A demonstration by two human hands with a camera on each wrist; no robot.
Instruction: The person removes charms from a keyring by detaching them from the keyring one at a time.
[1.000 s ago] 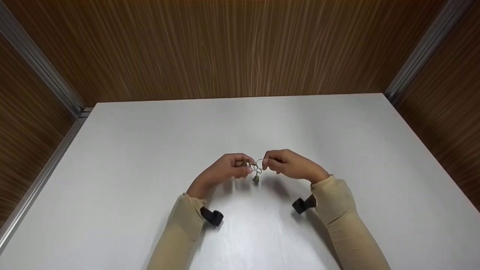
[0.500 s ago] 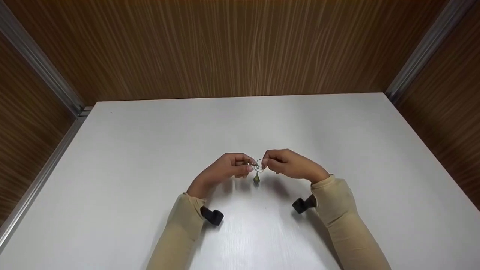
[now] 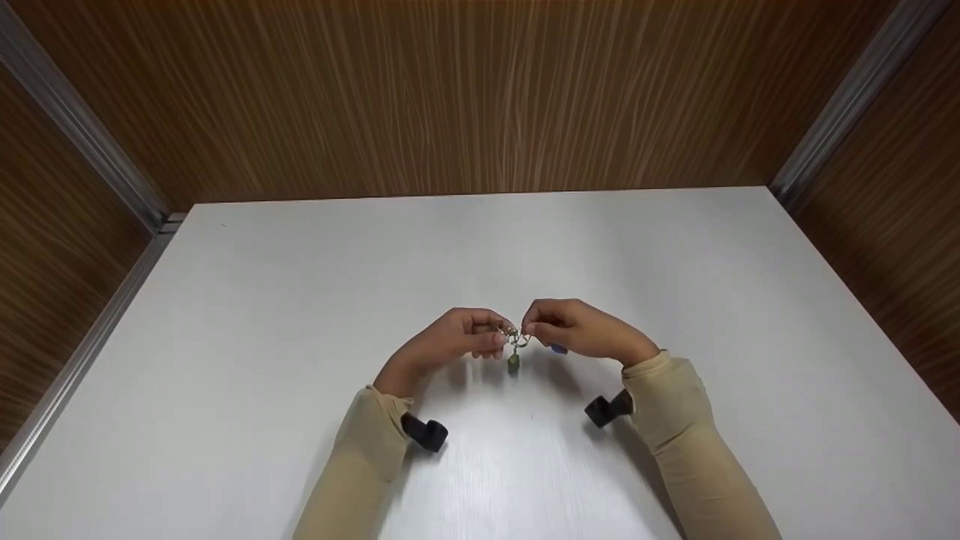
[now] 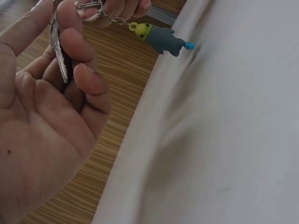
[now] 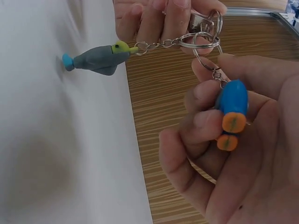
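Both forearms, in beige sleeves with a black strap at each wrist, reach forward and angle inward so the hands meet at the middle. The left hand (image 3: pixel 457 339) is turned palm up, fingers curled, thumb and forefinger pinched together at the tips. The right hand (image 3: pixel 574 330) faces it, fingers curled toward the palm, fingertips nearly touching those of the left. Both hands are raised, wrists slightly bent.
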